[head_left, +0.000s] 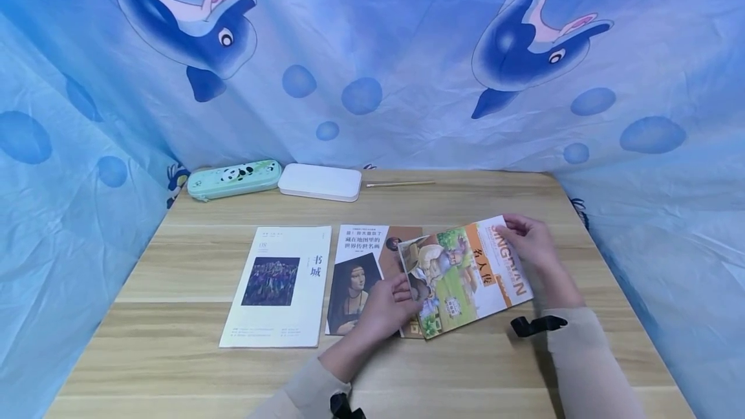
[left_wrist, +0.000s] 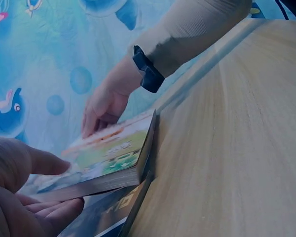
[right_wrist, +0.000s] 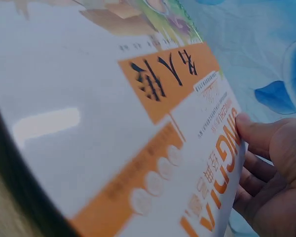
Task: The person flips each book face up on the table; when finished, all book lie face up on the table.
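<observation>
Both hands hold a book [head_left: 465, 277] with an illustrated green, orange and white cover, turned sideways and tilted above the table. The right hand [head_left: 531, 241] pinches its upper right edge, thumb on the cover and fingers beneath, as the right wrist view shows. At the book's left edge is the left hand [head_left: 388, 306], with its thumb over the cover and its fingers [left_wrist: 59, 212] underneath. Under the held book's left part lies a brown and white book [head_left: 355, 283] with a portrait of a woman, partly covered by the book and left hand.
A white book [head_left: 308, 315] with a dark purple picture lies at the left. Along the table's back edge are a green panda pencil case [head_left: 235, 180], a white flat box [head_left: 320, 182] and a thin stick [head_left: 400, 183]. Blue dolphin-print cloth [head_left: 407, 115] surrounds the wooden table [head_left: 163, 277].
</observation>
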`<state>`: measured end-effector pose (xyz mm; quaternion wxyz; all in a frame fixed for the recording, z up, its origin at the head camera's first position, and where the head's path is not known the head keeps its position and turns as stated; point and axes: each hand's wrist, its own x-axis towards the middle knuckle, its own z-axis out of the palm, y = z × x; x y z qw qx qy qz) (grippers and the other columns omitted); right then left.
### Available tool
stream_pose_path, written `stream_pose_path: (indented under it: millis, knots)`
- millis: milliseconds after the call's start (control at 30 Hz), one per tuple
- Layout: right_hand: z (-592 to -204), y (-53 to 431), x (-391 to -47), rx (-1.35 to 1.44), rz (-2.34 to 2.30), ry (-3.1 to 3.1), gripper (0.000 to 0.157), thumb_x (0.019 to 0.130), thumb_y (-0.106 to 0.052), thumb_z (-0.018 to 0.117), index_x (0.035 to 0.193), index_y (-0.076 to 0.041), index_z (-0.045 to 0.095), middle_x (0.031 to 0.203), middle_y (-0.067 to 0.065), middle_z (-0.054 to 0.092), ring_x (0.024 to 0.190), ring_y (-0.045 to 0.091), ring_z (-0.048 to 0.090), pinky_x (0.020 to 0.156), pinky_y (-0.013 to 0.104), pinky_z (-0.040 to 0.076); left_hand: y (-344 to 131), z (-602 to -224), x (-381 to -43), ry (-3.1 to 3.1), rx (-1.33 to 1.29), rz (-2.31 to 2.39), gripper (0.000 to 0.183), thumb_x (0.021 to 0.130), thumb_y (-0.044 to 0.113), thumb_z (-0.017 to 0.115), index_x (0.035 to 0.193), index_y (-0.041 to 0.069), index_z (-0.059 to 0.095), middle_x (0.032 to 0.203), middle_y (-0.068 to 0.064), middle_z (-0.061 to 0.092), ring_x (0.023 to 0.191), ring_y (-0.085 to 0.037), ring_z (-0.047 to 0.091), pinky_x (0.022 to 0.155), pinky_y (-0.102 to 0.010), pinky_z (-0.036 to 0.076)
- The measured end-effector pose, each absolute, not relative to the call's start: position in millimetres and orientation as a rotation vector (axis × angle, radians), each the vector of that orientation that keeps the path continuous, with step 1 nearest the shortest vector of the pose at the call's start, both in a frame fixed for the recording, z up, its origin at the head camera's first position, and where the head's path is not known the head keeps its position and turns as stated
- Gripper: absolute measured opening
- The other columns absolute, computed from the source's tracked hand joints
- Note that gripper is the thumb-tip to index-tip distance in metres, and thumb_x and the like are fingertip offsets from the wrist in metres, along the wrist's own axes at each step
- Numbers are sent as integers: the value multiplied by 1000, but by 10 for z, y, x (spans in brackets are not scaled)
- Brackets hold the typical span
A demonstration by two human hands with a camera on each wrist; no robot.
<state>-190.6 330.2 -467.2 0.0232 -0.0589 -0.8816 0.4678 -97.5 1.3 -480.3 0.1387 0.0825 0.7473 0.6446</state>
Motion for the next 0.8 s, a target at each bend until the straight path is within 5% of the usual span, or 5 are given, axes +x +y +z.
stream_pose_path:
  millis: [133,233,333,600,800]
  knots:
    - [-4735,3255,-1936,-138,1521,-2822,57,100,-31,65,147,-2,50,137,21,59,117,33,58,94,33,52,15,-4775,-996,2212,177,1860,64,90,19,75,142,-9,50,118,-23,67,105,-28,69,91,-32,57]
    - [-4787,3236,-1948,-80,1535,-2913,64,101,-30,65,152,-1,42,149,22,49,132,39,50,110,49,41,7,-4742,-995,2328,176,1827,70,92,27,73,147,-7,46,147,-26,50,133,-38,52,109,-46,44]
    - [-4841,3237,-1935,-57,1521,-2942,66,100,-30,65,153,0,39,151,23,46,138,41,44,116,54,32,1,-4716,-994,2442,238,1751,66,92,30,72,145,-2,51,156,-20,41,142,-37,40,117,-50,34]
    - [-4893,3291,-1779,-88,1325,-2967,64,100,-32,66,149,2,44,135,24,58,122,39,55,104,54,44,-18,-4820,-1168,2615,469,1627,59,89,25,74,139,-2,55,140,-19,56,130,-35,53,111,-51,41]
    - [-4882,3353,-1616,-8,1141,-2983,54,98,-29,69,138,5,55,118,23,66,106,35,62,90,46,50,-73,-4867,-1349,2670,458,1605,57,91,24,72,139,-2,56,150,-22,47,140,-40,43,115,-55,34]
